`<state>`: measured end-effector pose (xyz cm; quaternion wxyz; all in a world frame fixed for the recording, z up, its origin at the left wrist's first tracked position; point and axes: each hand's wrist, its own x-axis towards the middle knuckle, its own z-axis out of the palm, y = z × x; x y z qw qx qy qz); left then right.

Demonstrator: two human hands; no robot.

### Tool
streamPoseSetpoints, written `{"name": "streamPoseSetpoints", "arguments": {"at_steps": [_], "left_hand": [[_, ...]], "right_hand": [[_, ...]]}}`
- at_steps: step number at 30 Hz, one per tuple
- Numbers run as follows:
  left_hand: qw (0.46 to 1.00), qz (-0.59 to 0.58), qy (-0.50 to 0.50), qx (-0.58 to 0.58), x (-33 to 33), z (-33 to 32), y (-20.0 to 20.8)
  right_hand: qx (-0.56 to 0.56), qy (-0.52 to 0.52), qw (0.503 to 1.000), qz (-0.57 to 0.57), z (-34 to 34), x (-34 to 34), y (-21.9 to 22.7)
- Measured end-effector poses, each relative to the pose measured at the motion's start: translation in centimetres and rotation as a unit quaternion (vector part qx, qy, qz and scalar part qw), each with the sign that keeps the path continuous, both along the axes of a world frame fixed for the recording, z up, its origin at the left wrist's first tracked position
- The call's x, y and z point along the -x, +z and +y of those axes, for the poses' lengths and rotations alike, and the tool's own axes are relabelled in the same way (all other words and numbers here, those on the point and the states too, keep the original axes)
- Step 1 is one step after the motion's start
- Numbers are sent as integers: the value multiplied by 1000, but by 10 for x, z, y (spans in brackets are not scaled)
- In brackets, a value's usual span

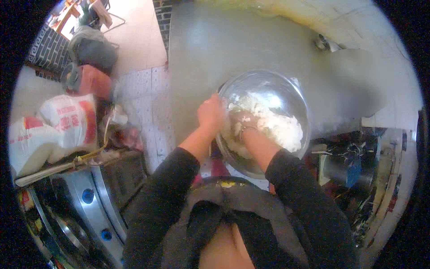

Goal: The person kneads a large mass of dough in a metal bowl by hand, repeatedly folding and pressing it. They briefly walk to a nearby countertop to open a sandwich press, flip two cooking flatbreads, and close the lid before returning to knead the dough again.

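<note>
A wide, shiny metal mixing bowl (273,85) stands in front of me at the edge of the counter. White, lumpy flour dough (286,132) fills its lower part, with looser crumbs toward the left side. My left hand (212,113) is closed at the bowl's left rim and grips it. My right hand (244,124) reaches down inside the bowl, into the floury mass on the left. Its fingers are blurred and covered by the mixture, so their pose does not show.
A grey metal counter (201,49) extends beyond the bowl. A metal vessel (327,43) lies at its far right. White printed sacks (67,121) and a red box (94,82) stand at the left, above a steel appliance with blue knobs (88,196). Cluttered shelving (354,170) is at the right.
</note>
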<state>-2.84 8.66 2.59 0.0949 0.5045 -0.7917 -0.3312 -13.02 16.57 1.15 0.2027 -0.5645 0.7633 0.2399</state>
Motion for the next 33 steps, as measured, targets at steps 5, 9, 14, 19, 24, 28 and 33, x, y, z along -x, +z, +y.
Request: {"name": "streamPoseSetpoints", "arguments": {"at_steps": [5,9,14,19,24,28,33], "left_hand": [[999,22,38,19,-2,-6,-8],[997,38,59,16,-6,-12,-10],[997,22,59,45,-4,-1,-3],[998,17,56,20,-10,2,1],[997,15,75,19,7,4,6],[997,6,77,1,22,3,7],[999,0,34,13,27,5,7]], "right_hand": [[38,-55,993,-101,13,-4,71],[152,-11,966,-210,31,44,111],[64,-292,936,-185,62,134,75],[88,-493,807,-314,106,165,49],[105,-460,796,-380,138,166,75],[233,-289,863,-342,158,115,115],[187,-132,958,-173,143,57,126]]}}
